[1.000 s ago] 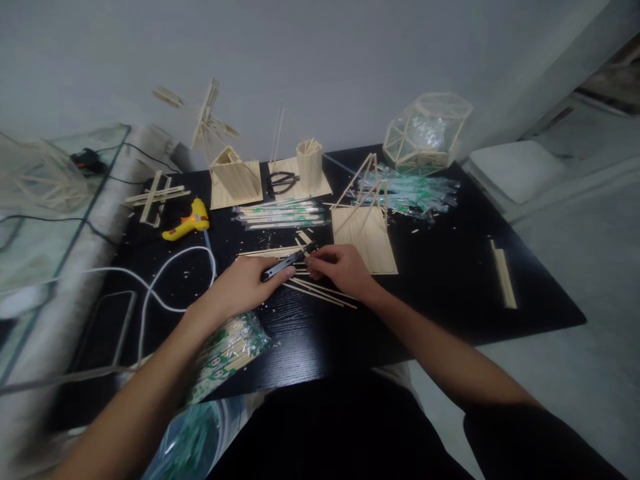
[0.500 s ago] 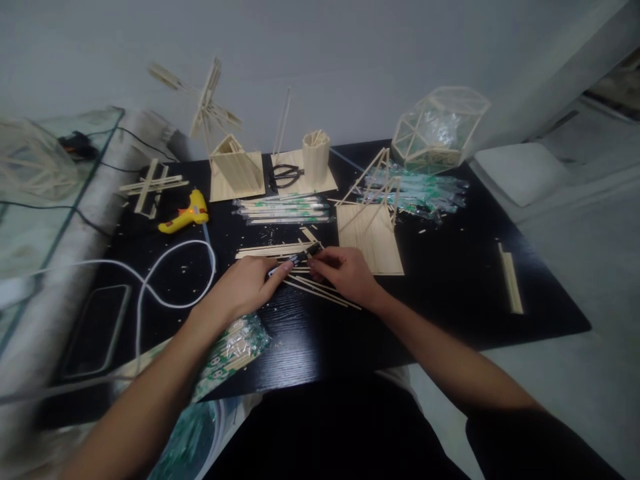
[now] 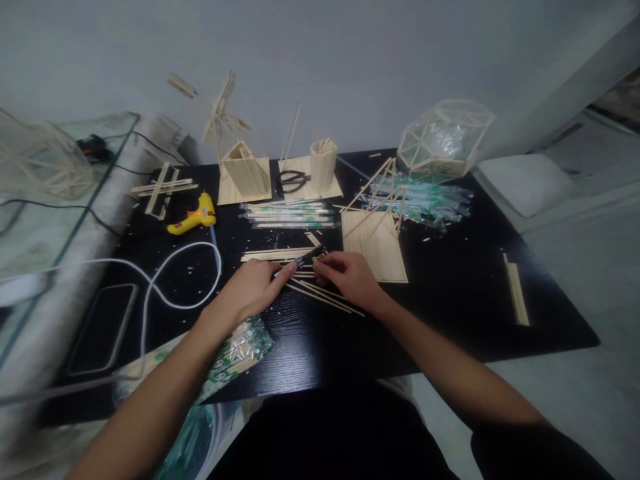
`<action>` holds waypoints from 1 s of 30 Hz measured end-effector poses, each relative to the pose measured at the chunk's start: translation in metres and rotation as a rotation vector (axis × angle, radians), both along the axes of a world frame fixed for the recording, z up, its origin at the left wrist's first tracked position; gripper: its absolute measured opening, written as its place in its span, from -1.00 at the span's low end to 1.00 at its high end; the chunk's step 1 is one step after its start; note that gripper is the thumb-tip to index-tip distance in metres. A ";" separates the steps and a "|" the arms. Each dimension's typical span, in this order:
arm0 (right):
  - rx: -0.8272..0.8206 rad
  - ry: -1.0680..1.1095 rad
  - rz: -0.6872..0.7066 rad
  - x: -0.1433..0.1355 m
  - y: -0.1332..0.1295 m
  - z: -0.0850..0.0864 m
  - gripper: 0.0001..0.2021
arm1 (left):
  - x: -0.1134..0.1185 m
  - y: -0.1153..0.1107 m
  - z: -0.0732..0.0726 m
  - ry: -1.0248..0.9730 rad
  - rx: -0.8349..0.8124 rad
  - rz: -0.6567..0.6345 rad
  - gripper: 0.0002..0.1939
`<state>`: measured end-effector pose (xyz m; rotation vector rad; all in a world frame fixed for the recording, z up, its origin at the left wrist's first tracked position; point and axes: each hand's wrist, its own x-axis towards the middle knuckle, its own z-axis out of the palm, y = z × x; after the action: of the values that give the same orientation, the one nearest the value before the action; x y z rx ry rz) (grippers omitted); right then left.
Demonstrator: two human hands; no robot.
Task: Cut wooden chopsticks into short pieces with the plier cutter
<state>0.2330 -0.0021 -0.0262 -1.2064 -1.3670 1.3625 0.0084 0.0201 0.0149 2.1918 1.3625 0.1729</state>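
Observation:
My left hand (image 3: 253,287) is closed around a slim dark tool (image 3: 303,259) with a pale section, perhaps a utility knife. Its tip points away and to the right. Close to that tip, my right hand (image 3: 350,275) pinches with thumb and fingers what looks like the end of a thin wooden stick; the fingers hide most of it. Beneath both hands lie loose wooden sticks (image 3: 327,299), some fanned towards me. More sticks (image 3: 273,255) lie side by side just beyond my left hand. Right of them is a flat wooden board (image 3: 373,247) with triangular stick frames standing at its far side.
A yellow glue gun (image 3: 194,215) and a looped white cable (image 3: 183,307) lie left, near a phone (image 3: 103,328). Behind are bagged sticks (image 3: 290,214), black scissors (image 3: 293,181), a stick windmill (image 3: 243,172), a stick cup (image 3: 323,163) and a polyhedral frame (image 3: 445,140).
The view has shifted slightly, so the whole table sits a little lower and to the right. The dark tool has turned a little in my left hand. Both hands stay close together over the sticks.

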 end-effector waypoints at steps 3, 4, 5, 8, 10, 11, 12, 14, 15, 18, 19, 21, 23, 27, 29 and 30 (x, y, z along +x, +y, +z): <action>-0.120 0.152 0.027 0.001 0.002 0.000 -0.70 | -0.001 0.001 -0.002 -0.074 0.015 0.087 -0.37; -0.171 0.206 0.039 0.001 0.003 0.000 -0.69 | -0.001 0.001 -0.003 -0.100 0.025 0.125 -0.40; -0.226 0.260 0.052 0.001 0.003 0.000 -0.69 | -0.001 0.001 -0.005 -0.133 0.037 0.158 -0.43; -0.387 0.403 0.084 0.000 0.002 -0.001 -0.69 | 0.001 -0.003 -0.011 -0.289 0.043 0.205 -0.53; -0.464 0.465 0.092 -0.003 0.000 -0.001 -0.68 | 0.005 -0.007 -0.015 -0.392 0.012 0.177 -0.49; -0.488 0.487 0.093 -0.005 -0.001 0.000 -0.68 | 0.007 -0.009 -0.017 -0.426 0.002 0.156 -0.44; -0.504 0.505 0.090 -0.007 -0.002 0.000 -0.68 | 0.008 -0.011 -0.019 -0.446 0.001 0.136 -0.40; -0.520 0.526 0.087 -0.010 -0.005 0.001 -0.67 | 0.011 -0.015 -0.022 -0.458 0.020 0.108 -0.42; -0.522 0.527 0.089 -0.012 -0.006 0.001 -0.67 | 0.012 -0.016 -0.023 -0.463 0.031 0.101 -0.46; -0.515 0.518 0.096 -0.015 -0.007 0.001 -0.66 | 0.013 -0.017 -0.027 -0.481 0.059 0.095 -0.55; -0.508 0.517 0.098 -0.015 -0.008 0.001 -0.65 | 0.013 -0.017 -0.028 -0.484 0.067 0.094 -0.55; -0.494 0.512 0.097 -0.015 -0.008 0.000 -0.65 | 0.013 -0.017 -0.028 -0.483 0.087 0.092 -0.57; -0.487 0.505 0.098 -0.015 -0.008 0.000 -0.66 | 0.013 -0.017 -0.026 -0.482 0.099 0.090 -0.61; -0.487 0.516 0.099 -0.015 -0.008 -0.001 -0.66 | 0.014 -0.017 -0.023 -0.499 0.097 0.076 -0.66; -0.481 0.524 0.102 -0.015 -0.008 -0.002 -0.65 | 0.014 -0.017 -0.023 -0.507 0.091 0.073 -0.67; -0.478 0.526 0.103 -0.015 -0.008 -0.002 -0.65 | 0.013 -0.017 -0.024 -0.511 0.087 0.074 -0.67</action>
<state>0.2183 -0.0098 -0.0287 -0.9681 -0.7599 1.9830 0.0217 0.0036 -0.0089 1.9742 1.1559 0.7743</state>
